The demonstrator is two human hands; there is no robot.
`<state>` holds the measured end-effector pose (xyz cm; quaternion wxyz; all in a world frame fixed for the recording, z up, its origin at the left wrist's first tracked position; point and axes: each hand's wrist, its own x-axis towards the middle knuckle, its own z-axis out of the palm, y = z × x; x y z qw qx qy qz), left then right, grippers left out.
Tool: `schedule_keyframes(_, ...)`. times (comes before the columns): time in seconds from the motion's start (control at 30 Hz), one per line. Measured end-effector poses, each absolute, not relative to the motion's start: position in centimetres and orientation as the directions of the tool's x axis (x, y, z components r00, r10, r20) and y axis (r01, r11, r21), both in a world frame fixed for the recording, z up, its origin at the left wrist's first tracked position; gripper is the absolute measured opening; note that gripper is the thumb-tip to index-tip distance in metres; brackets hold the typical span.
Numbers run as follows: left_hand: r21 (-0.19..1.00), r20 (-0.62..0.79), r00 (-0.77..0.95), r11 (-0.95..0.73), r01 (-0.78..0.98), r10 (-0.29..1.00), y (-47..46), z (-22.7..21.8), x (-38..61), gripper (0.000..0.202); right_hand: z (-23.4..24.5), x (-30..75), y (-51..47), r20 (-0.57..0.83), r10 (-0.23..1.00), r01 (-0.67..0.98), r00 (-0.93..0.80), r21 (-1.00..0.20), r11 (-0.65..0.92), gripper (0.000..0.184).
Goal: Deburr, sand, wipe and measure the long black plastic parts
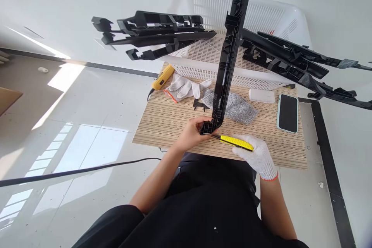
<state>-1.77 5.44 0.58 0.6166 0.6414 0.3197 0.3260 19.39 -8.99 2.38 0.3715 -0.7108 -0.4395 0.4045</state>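
Note:
My bare left hand [194, 131] grips the near end of a long black plastic part [229, 46] that stands on a small wooden table [162, 124] and leans away over a white basket. My right hand [258, 157], in a white knit glove, is closed round a yellow utility knife [236, 142]. The knife's tip touches the part's lower end, right beside my left fingers.
The white plastic basket [255, 11] holds several more long black parts [157, 33] that stick out left and right. On the table lie a white glove [183, 87], a grey glove [238, 106], a yellow tool [162, 77], a white box [261, 95] and a phone [287, 113]. A black cable [72, 171] crosses the floor.

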Motion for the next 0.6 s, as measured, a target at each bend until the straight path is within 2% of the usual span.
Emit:
schedule_keyframes(0.1,0.999,0.014,0.577,-0.040,0.033,0.817,5.45,0.53,-1.75,0.035,2.48,19.33,-8.96,-0.251,0.877,0.250,0.410,-0.894,-0.373,0.042)
schedule_keyframes(0.23,0.999,0.031,0.585,-0.042,0.004,0.811,5.45,0.41,-1.72,0.037,2.45,19.35,-9.02,-0.239,0.924,0.328,0.300,-0.883,-0.335,0.040)
schedule_keyframes(0.37,0.999,0.018,0.584,-0.036,0.018,0.811,5.37,0.31,-1.78,0.034,2.24,19.38,-9.20,-0.264,0.861,0.223,0.434,-0.894,-0.387,0.044)
schedule_keyframes(0.5,1.000,0.022,0.607,-0.031,0.005,0.794,5.26,0.32,-1.94,0.037,1.89,19.40,-9.40,-0.271,0.902,0.268,0.337,-0.891,-0.368,0.042)
schedule_keyframes(0.6,0.999,0.007,0.597,-0.024,0.021,0.803,5.12,0.41,-1.99,0.036,1.60,19.43,-9.58,-0.244,0.847,0.199,0.473,-0.906,-0.373,0.041)
